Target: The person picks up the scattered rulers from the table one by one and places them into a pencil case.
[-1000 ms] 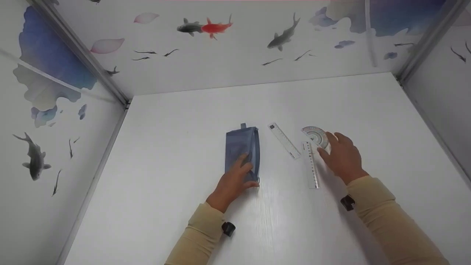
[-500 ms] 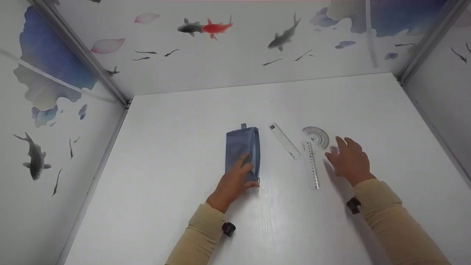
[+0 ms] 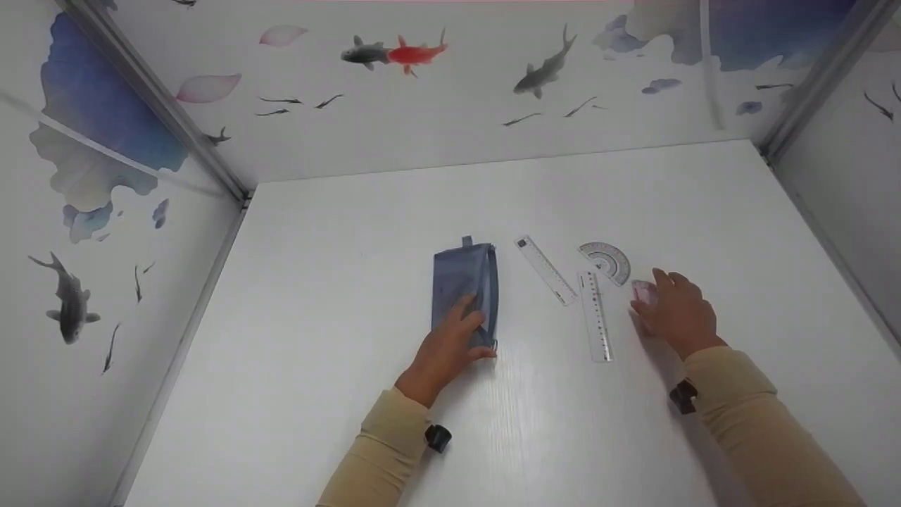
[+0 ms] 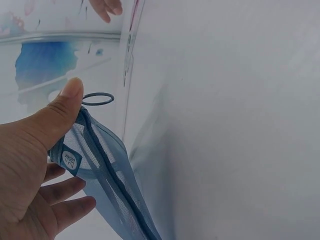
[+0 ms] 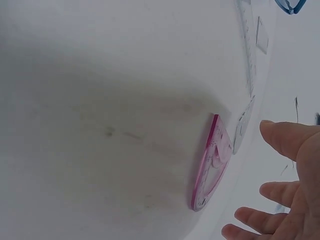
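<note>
A blue mesh zip pouch (image 3: pixel 456 278) lies on the white table, its zipper side facing right. My left hand (image 3: pixel 445 352) holds its near end; in the left wrist view the thumb (image 4: pixel 65 102) is beside the zipper ring (image 4: pixel 98 99), with a small label below. My right hand (image 3: pixel 679 310) hovers, fingers apart, over a pink see-through set square (image 5: pixel 211 165), which it partly hides in the head view. In the right wrist view, a gap shows between these fingers and the set square. Left of it lie a clear protractor (image 3: pixel 614 262) and a clear ruler (image 3: pixel 597 317).
A second clear ruler (image 3: pixel 545 270) lies slanted between the pouch and the protractor. White panels printed with fish (image 3: pixel 542 72) and blue shapes enclose the table (image 3: pixel 317 303) at the back and both sides.
My right hand has moved right and slightly nearer, away from the protractor, uncovering it and part of the pink set square. The left hand and pouch stay in place.
</note>
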Available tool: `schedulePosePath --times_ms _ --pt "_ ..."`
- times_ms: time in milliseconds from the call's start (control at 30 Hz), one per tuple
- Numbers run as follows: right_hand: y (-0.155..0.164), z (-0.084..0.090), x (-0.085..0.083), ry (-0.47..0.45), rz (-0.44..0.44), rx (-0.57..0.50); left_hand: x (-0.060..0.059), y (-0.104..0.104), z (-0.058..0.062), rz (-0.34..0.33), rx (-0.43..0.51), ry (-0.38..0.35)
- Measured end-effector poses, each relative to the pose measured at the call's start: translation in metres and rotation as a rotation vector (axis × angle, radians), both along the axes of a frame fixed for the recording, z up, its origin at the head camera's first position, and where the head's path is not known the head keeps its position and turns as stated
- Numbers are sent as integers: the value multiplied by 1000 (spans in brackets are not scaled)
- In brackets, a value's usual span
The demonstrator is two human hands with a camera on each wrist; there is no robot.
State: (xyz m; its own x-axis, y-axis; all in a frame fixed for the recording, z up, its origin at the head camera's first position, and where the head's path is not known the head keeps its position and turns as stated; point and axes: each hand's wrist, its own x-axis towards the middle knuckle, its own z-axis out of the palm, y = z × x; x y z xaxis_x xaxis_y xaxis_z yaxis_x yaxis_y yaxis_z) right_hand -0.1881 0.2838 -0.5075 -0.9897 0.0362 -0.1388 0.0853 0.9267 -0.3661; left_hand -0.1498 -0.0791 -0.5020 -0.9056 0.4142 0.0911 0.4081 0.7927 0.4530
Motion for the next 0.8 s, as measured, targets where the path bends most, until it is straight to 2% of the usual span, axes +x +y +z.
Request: schedulePosePath --times_ms 233,600,800 --pt "9 -4 0 -61 0 -3 1 0 0 0 -9 -2" --pt "13 -7 5 -14 11 -43 0 0 1 3 10 -6" --pt "15 -9 6 -33 -9 -48 0 0 -1 5 -1 2"
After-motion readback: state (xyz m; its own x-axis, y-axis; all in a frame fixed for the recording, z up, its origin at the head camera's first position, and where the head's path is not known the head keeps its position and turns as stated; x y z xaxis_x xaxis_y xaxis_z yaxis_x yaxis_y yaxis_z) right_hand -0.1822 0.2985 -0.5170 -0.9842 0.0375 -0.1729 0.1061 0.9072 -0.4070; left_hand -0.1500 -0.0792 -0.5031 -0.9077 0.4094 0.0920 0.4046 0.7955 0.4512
